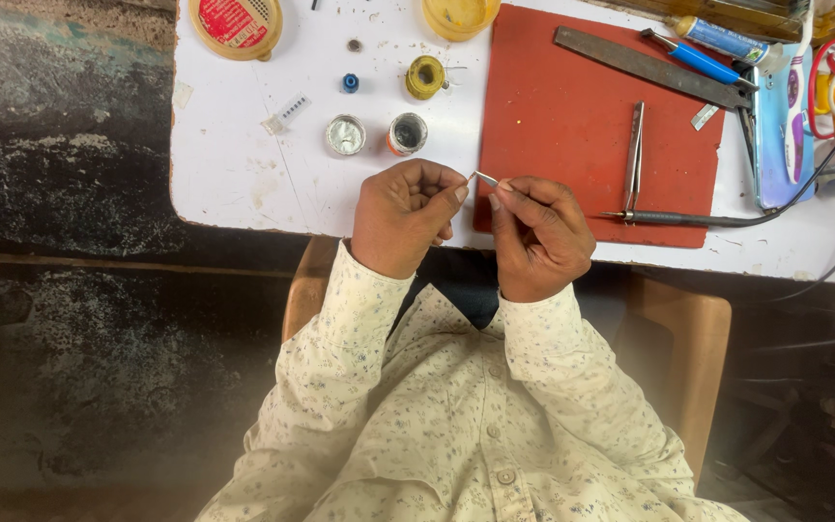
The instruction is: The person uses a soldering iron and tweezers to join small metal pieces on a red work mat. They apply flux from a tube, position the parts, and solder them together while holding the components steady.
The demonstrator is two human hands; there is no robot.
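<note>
Pinching small metal piece (485, 178) between both hands | left hand (404, 217) fingers clamped on its left end, right hand (537, 235) fingers on right | long axis left-right, above bench (244, 174) edge, beside red mat (572, 116)

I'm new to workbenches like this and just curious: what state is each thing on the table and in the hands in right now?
Small metal piece: pinched between the fingers of both hands.
Left hand: closed on the piece.
Right hand: closed on the piece.
Tweezers: lying unused on the red mat.
Soldering iron: lying on the mat, cord attached.
Two small round tins: open.
Solder spool: lying on its side.
</note>
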